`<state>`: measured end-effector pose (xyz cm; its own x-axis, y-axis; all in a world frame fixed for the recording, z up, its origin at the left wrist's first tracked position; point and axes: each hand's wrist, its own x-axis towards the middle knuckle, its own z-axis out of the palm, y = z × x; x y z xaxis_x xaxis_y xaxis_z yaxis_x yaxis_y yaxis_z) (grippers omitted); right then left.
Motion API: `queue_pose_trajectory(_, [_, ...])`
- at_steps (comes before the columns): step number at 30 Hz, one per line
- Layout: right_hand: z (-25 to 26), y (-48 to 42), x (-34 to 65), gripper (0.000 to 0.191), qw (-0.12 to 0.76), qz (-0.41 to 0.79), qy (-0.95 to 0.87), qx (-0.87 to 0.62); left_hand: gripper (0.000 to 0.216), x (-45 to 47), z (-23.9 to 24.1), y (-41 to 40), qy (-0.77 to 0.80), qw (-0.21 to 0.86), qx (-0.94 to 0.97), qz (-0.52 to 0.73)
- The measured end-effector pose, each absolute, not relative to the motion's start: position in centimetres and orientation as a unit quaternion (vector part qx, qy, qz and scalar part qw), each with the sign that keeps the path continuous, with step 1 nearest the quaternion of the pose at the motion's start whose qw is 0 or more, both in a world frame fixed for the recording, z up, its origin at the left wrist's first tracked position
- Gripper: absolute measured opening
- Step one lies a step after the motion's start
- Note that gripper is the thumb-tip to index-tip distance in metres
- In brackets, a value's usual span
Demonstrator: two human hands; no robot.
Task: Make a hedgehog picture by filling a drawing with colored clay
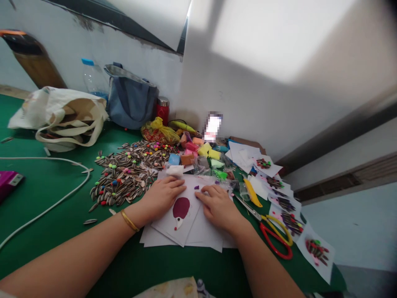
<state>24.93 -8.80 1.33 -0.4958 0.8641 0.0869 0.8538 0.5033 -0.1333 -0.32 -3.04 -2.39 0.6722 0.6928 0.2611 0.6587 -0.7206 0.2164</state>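
Observation:
A white sheet of paper (180, 186) lies on other loose sheets in front of me. On it is a hedgehog figure with a maroon clay body (181, 207), a white pointed snout, a dark eye and a red nose. My left hand (164, 196) rests on the sheet beside the figure, fingers stretched out. On the right, my right hand (218, 207) has its fingers spread on the paper, the index fingertip at a tiny dark purple bit. Just above that fingertip sits a small purple clay piece (196, 187).
Sunflower seeds (124, 174) mixed with coloured ones are heaped at left. Clay blocks (187, 159) and a phone (212, 126) stand behind the paper. Scissors (263, 219), a yellow cutter (252, 193) and finished seed pictures (316, 250) lie right. Bags (132, 101) line the wall.

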Motion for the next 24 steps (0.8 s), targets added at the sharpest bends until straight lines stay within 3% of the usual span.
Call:
queue_pose_trajectory(4, [1.9,-8.9,25.2,0.041,0.070,0.047,-0.869,-0.487,0.043,-0.3,-2.4,-3.0,0.371,0.057,0.912,0.167])
queue_pose_trajectory(11, [1.2,-8.6,25.4,0.048,0.083,0.047,-0.865,-0.492,0.041,-0.2,-2.4,-3.0,0.374,0.054,0.913,0.154])
queue_pose_trajectory(24, [-0.7,-7.5,24.2,0.010,0.188,0.057,-0.844,-0.499,0.040,-0.3,-2.5,-3.0,0.363,0.062,0.911,0.186])
